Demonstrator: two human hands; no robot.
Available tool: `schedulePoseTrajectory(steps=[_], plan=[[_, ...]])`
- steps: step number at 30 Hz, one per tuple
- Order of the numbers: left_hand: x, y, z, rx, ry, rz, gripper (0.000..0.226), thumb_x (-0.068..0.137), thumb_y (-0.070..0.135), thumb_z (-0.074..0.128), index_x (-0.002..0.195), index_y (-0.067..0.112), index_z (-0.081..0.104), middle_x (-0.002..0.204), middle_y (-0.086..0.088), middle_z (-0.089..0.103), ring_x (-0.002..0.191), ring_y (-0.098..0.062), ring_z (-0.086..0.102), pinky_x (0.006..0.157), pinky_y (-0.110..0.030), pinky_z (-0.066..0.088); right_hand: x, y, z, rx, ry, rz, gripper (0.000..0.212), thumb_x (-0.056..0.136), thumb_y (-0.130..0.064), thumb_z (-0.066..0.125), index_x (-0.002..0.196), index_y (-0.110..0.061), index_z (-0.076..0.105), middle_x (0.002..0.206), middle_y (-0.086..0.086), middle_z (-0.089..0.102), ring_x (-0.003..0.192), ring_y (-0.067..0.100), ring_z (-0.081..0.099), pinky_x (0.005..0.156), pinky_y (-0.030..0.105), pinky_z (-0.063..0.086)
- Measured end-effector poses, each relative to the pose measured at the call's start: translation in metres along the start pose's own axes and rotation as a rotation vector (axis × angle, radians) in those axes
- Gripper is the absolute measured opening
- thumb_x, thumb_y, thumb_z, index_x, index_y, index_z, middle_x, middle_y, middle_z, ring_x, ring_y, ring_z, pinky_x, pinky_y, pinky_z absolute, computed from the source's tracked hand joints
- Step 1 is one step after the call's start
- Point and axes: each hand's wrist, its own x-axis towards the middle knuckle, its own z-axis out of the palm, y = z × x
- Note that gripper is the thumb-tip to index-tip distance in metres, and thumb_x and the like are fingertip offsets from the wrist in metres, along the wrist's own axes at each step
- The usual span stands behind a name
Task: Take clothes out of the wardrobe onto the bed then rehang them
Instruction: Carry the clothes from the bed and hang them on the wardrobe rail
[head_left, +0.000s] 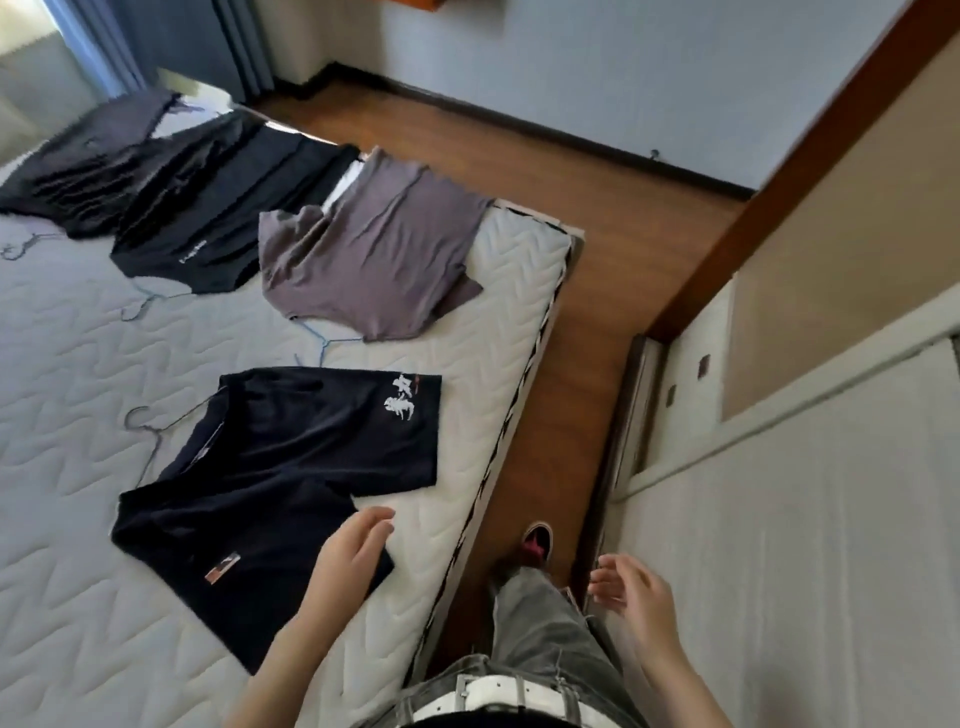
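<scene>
Several shirts on wire hangers lie along the right side of the white quilted bed (78, 441). Nearest is a navy T-shirt (291, 467) with white print on its sleeve. Beyond it lies a grey-purple T-shirt (374, 249), then a black shirt (218, 218) and a dark grey one (98, 150). My left hand (353, 551) hovers open over the navy shirt's lower corner, fingers relaxed, holding nothing. My right hand (634, 587) is open too, held in the air beside the wardrobe (805, 519) at the right.
A narrow strip of wood floor (566, 415) runs between the bed edge and the wardrobe's sliding-door track. My leg in grey jeans and one shoe (537, 540) stand in that strip. Curtains (182, 41) hang at the far left.
</scene>
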Motion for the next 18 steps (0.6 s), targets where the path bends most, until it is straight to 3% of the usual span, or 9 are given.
schedulePoseTrajectory(steps=[5, 11, 13, 16, 18], plan=[[0.087, 0.056, 0.058, -0.078, -0.05, -0.078, 0.019, 0.096, 0.02, 0.05, 0.1, 0.029, 0.066, 0.089, 0.005, 0.072, 0.087, -0.012, 0.066, 0.08, -0.028, 0.05, 0.087, -0.039, -0.03, 0.094, 0.077, 0.117, 0.024, 0.098, -0.009, 0.048, 0.088, 0.005, 0.065, 0.066, 0.015, 0.068, 0.055, 0.025, 0.063, 0.06, 0.035, 0.052], [0.174, 0.117, 0.1, -0.14, 0.007, -0.237, 0.02, 0.096, 0.016, 0.05, 0.094, 0.025, 0.068, 0.089, -0.004, 0.071, 0.093, -0.025, 0.066, 0.086, -0.038, 0.052, 0.207, -0.145, -0.036, 0.085, -0.006, 0.103, 0.023, 0.097, -0.008, 0.048, 0.091, 0.006, 0.065, 0.074, 0.019, 0.067, 0.064, 0.03, 0.063, 0.063, 0.038, 0.053], [0.195, 0.134, 0.102, -0.14, 0.031, -0.263, 0.017, 0.091, 0.027, 0.052, 0.093, 0.025, 0.068, 0.091, -0.002, 0.071, 0.093, -0.022, 0.066, 0.089, -0.041, 0.051, 0.243, -0.187, -0.03, 0.044, -0.055, 0.045, 0.024, 0.098, -0.008, 0.046, 0.092, 0.005, 0.065, 0.076, 0.02, 0.067, 0.066, 0.03, 0.064, 0.065, 0.039, 0.053], [0.227, 0.151, 0.105, -0.127, 0.073, -0.302, 0.033, 0.071, 0.049, 0.05, 0.09, 0.031, 0.07, 0.09, 0.0, 0.072, 0.093, -0.019, 0.066, 0.09, -0.042, 0.051, 0.3, -0.243, -0.021, -0.002, -0.09, 0.0, 0.026, 0.099, -0.009, 0.045, 0.092, 0.004, 0.066, 0.076, 0.019, 0.067, 0.067, 0.029, 0.064, 0.065, 0.037, 0.054], [0.258, 0.158, 0.109, -0.125, 0.103, -0.33, 0.034, 0.068, 0.052, 0.049, 0.088, 0.033, 0.07, 0.087, -0.002, 0.073, 0.092, -0.02, 0.066, 0.09, -0.043, 0.051, 0.344, -0.276, -0.013, -0.007, -0.114, -0.012, 0.026, 0.099, -0.01, 0.045, 0.09, 0.002, 0.066, 0.077, 0.018, 0.067, 0.067, 0.03, 0.065, 0.067, 0.038, 0.054]])
